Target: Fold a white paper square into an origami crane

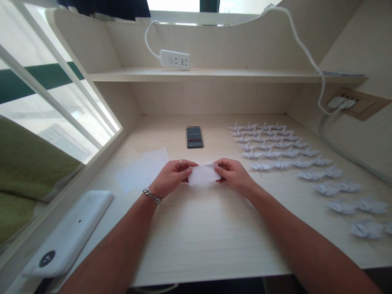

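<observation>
- White paper (203, 174): a small rectangle at the centre of the clock, stretched between my two hands above the desk (214, 245); whether its lower edge touches the wood, I cannot tell.
- My left hand (176, 173): pinches the paper's nine o'clock end, thumb on the near face, other fingers partly hidden behind.
- My right hand (231, 173): mirrors this grip at three o'clock. Holding opposite ends presumably keeps the piece level and taut; whether it is one layer or several is unclear.
- Loose sheets (147, 167): flat at nine o'clock, just beyond my left hand, probably set there for easy reach.
- Paper cranes (271, 154): in rows from two to four o'clock, spaced apart, likely so that their wings do not catch and my right forearm has room.
- Phone (194, 136): flat near twelve o'clock, apparently placed for glancing at without crowding my fingers.
- White device (73, 232): at eight o'clock along the desk's edge, seemingly out of my way.
- Power strip (174, 60): towards eleven o'clock, on the shelf (223, 76), which perhaps spares the work surface its cord.
</observation>
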Tool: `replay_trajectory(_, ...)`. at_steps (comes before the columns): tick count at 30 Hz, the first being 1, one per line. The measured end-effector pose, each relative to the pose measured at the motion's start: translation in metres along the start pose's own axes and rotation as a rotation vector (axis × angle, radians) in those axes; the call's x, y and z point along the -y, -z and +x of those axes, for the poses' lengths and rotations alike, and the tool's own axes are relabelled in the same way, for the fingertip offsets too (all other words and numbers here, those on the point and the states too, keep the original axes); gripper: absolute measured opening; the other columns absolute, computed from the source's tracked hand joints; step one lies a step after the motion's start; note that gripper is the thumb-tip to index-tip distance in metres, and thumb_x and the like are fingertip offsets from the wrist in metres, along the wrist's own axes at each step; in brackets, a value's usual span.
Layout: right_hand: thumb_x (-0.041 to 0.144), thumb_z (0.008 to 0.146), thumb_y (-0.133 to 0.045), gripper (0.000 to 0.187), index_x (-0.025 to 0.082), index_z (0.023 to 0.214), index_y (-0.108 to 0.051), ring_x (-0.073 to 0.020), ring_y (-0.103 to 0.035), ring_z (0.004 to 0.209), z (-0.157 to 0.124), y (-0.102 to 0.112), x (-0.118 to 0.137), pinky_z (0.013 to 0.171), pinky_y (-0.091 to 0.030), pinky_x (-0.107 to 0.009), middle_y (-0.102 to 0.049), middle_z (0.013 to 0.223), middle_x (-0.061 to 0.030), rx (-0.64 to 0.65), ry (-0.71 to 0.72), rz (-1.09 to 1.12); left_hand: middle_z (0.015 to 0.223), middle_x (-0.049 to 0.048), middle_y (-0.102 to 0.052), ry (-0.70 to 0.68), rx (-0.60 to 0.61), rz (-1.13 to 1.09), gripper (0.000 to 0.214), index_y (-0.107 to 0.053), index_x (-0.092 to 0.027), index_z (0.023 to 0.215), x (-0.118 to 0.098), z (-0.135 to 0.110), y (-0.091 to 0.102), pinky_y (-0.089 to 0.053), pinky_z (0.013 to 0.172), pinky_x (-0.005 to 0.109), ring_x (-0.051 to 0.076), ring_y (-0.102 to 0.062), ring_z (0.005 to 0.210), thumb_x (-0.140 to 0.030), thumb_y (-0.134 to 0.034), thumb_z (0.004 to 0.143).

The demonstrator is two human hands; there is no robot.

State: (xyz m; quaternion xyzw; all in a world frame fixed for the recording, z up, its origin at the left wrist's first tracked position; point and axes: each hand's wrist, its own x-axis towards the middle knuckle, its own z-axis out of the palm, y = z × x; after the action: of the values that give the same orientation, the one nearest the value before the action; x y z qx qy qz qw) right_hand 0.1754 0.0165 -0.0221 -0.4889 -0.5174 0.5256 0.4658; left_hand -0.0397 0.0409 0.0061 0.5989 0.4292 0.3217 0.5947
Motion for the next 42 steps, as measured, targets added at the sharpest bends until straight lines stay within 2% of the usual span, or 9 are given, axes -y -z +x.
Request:
replay_trajectory(3, 0.037, 0.074, -0.067, 0.028, 0.017, 0.092, -0.064, -0.0101, -0.057, 0.057, -0.001, 0.000, 0.000, 0.053, -0.053, -0.024, -0.061, 0.072, 0.0004, -0.020, 0.000, -0.010, 0.070, -0.0002, -0.061, -0.010, 0.012, -0.052, 0.032, -0.068, -0.015, 0.102, -0.002, -0.002, 0.000, -0.051, 0.068, 0.029, 0.012, -0.056, 0.067, -0.027, -0.067, 0.072)
replay_trajectory(8, 0.034, 0.075, -0.067, 0.041, 0.020, 0.112, -0.058, -0.0089, -0.051, 0.046, -0.007, 0.000, 0.010, 0.045, -0.041, -0.021, -0.055, 0.057, 0.0049, -0.024, -0.073, 0.038, 0.082, 0.0052, -0.067, -0.093, 0.047, -0.097, 0.032, -0.070, -0.014, 0.100, -0.007, -0.006, 0.001, -0.050, 0.076, 0.032, 0.015, -0.061, 0.076, -0.018, -0.067, 0.068)
replay_trajectory(14, 0.040, 0.078, -0.062, 0.025, 0.015, 0.084, -0.067, -0.0065, -0.039, 0.043, -0.013, 0.001, 0.015, 0.042, -0.026, -0.021, -0.052, 0.053, 0.0027, 0.211, -0.188, -0.156, 0.071, 0.0030, -0.064, -0.165, -0.097, 0.271, 0.024, -0.066, -0.013, 0.075, -0.003, -0.003, 0.001, -0.045, 0.063, 0.026, 0.013, -0.056, 0.067, -0.038, -0.068, 0.074)
replay_trajectory(18, 0.054, 0.083, -0.053, 0.041, 0.015, 0.086, -0.067, -0.0092, -0.048, 0.052, -0.012, -0.003, 0.012, 0.047, -0.033, -0.022, -0.058, 0.068, -0.0018, 0.139, -0.113, -0.112, 0.065, 0.0010, -0.060, -0.122, -0.044, 0.260, 0.030, -0.059, -0.014, 0.067, 0.001, 0.000, -0.001, -0.044, 0.059, 0.024, 0.012, -0.055, 0.063, -0.042, -0.067, 0.074)
replay_trajectory(23, 0.041, 0.073, -0.069, 0.028, 0.015, 0.080, -0.066, -0.0112, -0.052, 0.059, -0.013, -0.011, 0.010, 0.055, -0.038, -0.024, -0.060, 0.067, -0.0008, 0.196, 0.000, -0.129, 0.062, -0.0003, -0.058, -0.016, -0.018, 0.148, 0.030, -0.058, -0.014, 0.069, 0.000, -0.002, -0.008, -0.047, 0.058, 0.025, 0.012, -0.056, 0.060, -0.041, -0.072, 0.070)
replay_trajectory(29, 0.040, 0.069, -0.071, 0.027, 0.015, 0.076, -0.063, -0.0105, -0.051, 0.054, -0.013, -0.018, 0.008, 0.053, -0.040, -0.025, -0.060, 0.063, 0.0009, 0.059, -0.055, 0.007, 0.073, 0.0029, -0.067, 0.065, 0.033, -0.139, 0.040, -0.059, -0.014, 0.083, -0.003, -0.005, -0.018, -0.054, 0.072, 0.035, 0.018, -0.065, 0.073, -0.034, -0.082, 0.057)
replay_trajectory(34, 0.037, 0.067, -0.073, 0.025, 0.015, 0.072, -0.061, -0.0112, -0.056, 0.055, -0.012, -0.016, 0.010, 0.055, -0.043, -0.025, -0.060, 0.059, 0.0002, 0.090, -0.127, 0.016, 0.076, 0.0053, -0.069, 0.027, -0.052, -0.055, 0.029, -0.064, -0.013, 0.078, 0.001, -0.003, -0.017, -0.051, 0.066, 0.030, 0.016, -0.063, 0.069, -0.033, -0.077, 0.064)
replay_trajectory(39, 0.038, 0.069, -0.072, 0.027, 0.016, 0.081, -0.063, -0.0116, -0.059, 0.059, -0.012, -0.012, 0.012, 0.057, -0.045, -0.024, -0.064, 0.065, -0.0005, 0.061, -0.090, 0.009, 0.070, 0.0044, -0.070, 0.007, -0.006, 0.117, 0.021, -0.070, -0.013, 0.078, -0.001, -0.004, -0.016, -0.043, 0.056, 0.025, 0.015, -0.060, 0.062, -0.031, -0.072, 0.067)
replay_trajectory(42, 0.036, 0.069, -0.073, 0.025, 0.014, 0.076, -0.063, -0.0112, -0.059, 0.057, -0.012, -0.011, 0.012, 0.058, -0.047, -0.024, -0.063, 0.060, -0.0008, 0.068, -0.117, 0.008, 0.069, 0.0041, -0.070, 0.029, -0.011, 0.135, 0.022, -0.072, -0.013, 0.079, -0.004, -0.006, -0.016, -0.042, 0.053, 0.024, 0.015, -0.059, 0.059, -0.032, -0.070, 0.068)
